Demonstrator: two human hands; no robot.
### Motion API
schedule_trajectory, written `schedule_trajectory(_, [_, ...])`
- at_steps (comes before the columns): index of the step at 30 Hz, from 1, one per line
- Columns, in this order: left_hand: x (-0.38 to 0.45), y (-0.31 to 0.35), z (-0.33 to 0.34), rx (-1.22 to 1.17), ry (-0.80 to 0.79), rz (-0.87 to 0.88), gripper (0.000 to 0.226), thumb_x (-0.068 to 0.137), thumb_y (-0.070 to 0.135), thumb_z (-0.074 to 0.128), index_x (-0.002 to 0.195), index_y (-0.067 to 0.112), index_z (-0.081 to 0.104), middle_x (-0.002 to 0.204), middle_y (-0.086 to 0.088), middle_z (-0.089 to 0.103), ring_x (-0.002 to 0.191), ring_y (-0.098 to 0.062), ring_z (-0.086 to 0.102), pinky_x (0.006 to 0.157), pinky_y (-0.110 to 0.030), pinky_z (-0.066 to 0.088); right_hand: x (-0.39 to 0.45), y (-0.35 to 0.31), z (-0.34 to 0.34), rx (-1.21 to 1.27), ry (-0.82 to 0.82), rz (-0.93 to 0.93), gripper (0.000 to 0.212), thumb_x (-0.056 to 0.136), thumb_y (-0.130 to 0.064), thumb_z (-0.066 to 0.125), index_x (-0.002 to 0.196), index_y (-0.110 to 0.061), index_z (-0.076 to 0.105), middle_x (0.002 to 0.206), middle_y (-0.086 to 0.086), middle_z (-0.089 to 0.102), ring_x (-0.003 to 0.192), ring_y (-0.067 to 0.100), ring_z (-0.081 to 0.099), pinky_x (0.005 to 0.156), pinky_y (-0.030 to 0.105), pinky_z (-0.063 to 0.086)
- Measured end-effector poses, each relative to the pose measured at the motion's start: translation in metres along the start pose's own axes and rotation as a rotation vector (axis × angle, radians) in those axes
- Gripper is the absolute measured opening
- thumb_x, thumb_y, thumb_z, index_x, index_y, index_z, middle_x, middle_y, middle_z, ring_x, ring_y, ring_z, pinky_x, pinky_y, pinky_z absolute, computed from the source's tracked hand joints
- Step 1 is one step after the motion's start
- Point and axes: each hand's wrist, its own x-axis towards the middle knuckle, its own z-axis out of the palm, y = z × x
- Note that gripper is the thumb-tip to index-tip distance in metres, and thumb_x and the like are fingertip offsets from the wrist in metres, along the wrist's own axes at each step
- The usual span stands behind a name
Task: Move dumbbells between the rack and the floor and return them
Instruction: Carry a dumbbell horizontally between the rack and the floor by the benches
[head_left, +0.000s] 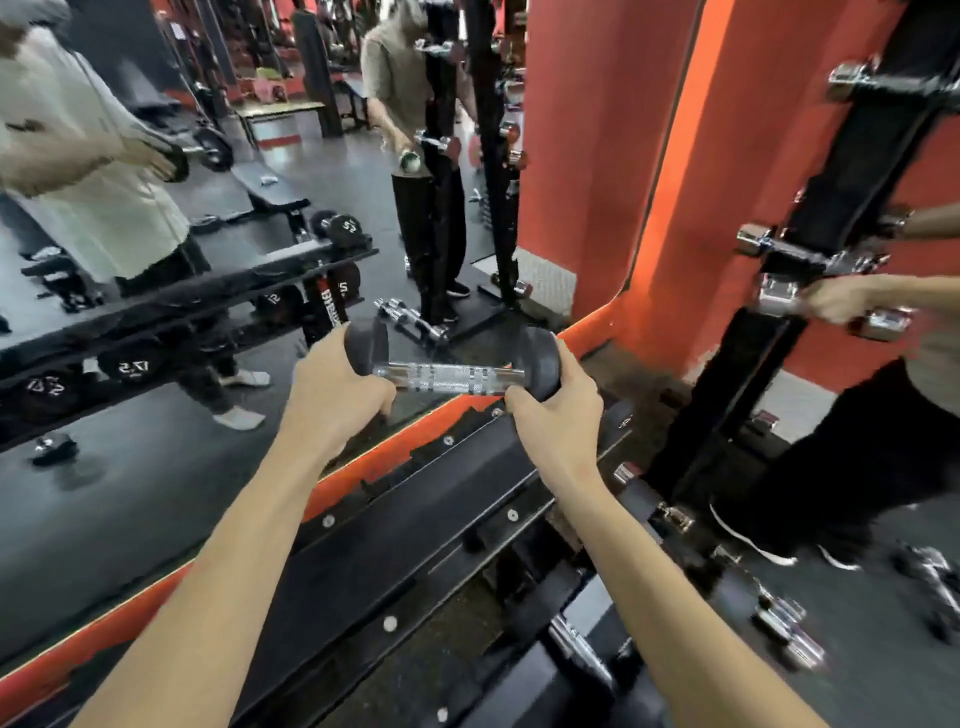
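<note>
A black rubber-headed dumbbell (450, 375) with a knurled chrome handle hangs level in front of me, above the black rack (415, 525). My left hand (332, 395) cups its left head from below and behind. My right hand (558, 410) grips its right head the same way. The handle between the heads is bare. The rack shelf runs diagonally under my forearms along an orange-framed mirror (156, 493).
Another person (852, 306) at right holds a chrome dumbbell at a tall black vertical rack (831, 218). Several chrome dumbbells (789, 629) lie on the floor at lower right. The mirror reflects people, a bench and numbered black dumbbells.
</note>
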Motion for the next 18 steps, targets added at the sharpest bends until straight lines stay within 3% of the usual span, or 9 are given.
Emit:
schedule_trajectory(4, [0.047,-0.024,0.021,0.026,-0.146,0.009,0.046,0.063,-0.009,0.071,0.103,0.012,0.065,0.09,-0.01,0.067,0.069,-0.018,0.056,0.058,-0.027,0.043,0.009,0.028,0.022,-0.016,0.108,0.1,0.052,0.075,-0.007,0.066,0.123,-0.025,0.068,0.094,-0.008,0.073,0.076,0.005,0.058,0.072,0.023,0.049])
schedule_trajectory(6, [0.064,-0.036,0.036,0.047,-0.218,0.022,0.046,0.064,-0.01,0.071,0.101,0.016,0.065,0.089,-0.004,0.066,0.068,-0.011,0.054,0.054,-0.025,0.042,0.009,0.047,0.029,0.009,0.152,0.171,0.054,0.078,-0.002,0.066,0.124,-0.028,0.066,0.097,-0.011,0.072,0.075,-0.003,0.06,0.069,0.013,0.048])
schedule_trajectory(7, [0.072,-0.041,0.043,0.063,-0.258,0.022,0.048,0.063,-0.01,0.071,0.101,0.018,0.065,0.09,-0.003,0.066,0.069,-0.012,0.055,0.054,-0.025,0.043,0.009,0.058,0.033,0.009,0.17,0.211,0.054,0.078,-0.002,0.066,0.125,-0.03,0.064,0.099,-0.01,0.073,0.074,-0.003,0.06,0.07,0.012,0.048])
schedule_trajectory(10, [0.094,-0.054,0.065,0.126,-0.376,0.026,0.059,0.059,-0.009,0.071,0.11,0.022,0.066,0.088,-0.001,0.067,0.081,-0.026,0.063,0.058,-0.029,0.051,0.003,0.089,0.048,-0.015,0.235,0.339,0.064,0.076,-0.012,0.067,0.138,-0.025,0.06,0.116,0.007,0.075,0.089,0.016,0.065,0.083,0.032,0.056])
schedule_trajectory(12, [0.105,-0.061,0.081,0.171,-0.452,0.03,0.061,0.058,-0.008,0.069,0.112,0.019,0.066,0.088,-0.003,0.069,0.09,-0.033,0.067,0.064,-0.034,0.057,-0.001,0.101,0.055,-0.012,0.288,0.42,0.067,0.08,-0.009,0.07,0.145,-0.021,0.056,0.127,0.005,0.071,0.11,0.024,0.068,0.098,0.042,0.057])
schedule_trajectory(14, [0.115,-0.066,0.096,0.195,-0.518,0.031,0.062,0.058,-0.009,0.068,0.114,0.016,0.068,0.085,-0.002,0.068,0.089,-0.033,0.069,0.059,-0.028,0.052,-0.002,0.11,0.059,0.0,0.339,0.508,0.073,0.087,-0.006,0.07,0.155,-0.017,0.046,0.142,-0.002,0.06,0.127,0.023,0.061,0.11,0.04,0.05])
schedule_trajectory(18, [0.136,-0.078,0.125,0.215,-0.621,0.018,0.069,0.064,-0.015,0.065,0.126,0.015,0.067,0.091,-0.003,0.066,0.08,-0.023,0.061,0.052,-0.022,0.041,0.002,0.131,0.07,0.026,0.406,0.617,0.073,0.092,0.0,0.065,0.159,-0.015,0.039,0.118,-0.013,0.058,0.11,0.018,0.064,0.104,0.042,0.056])
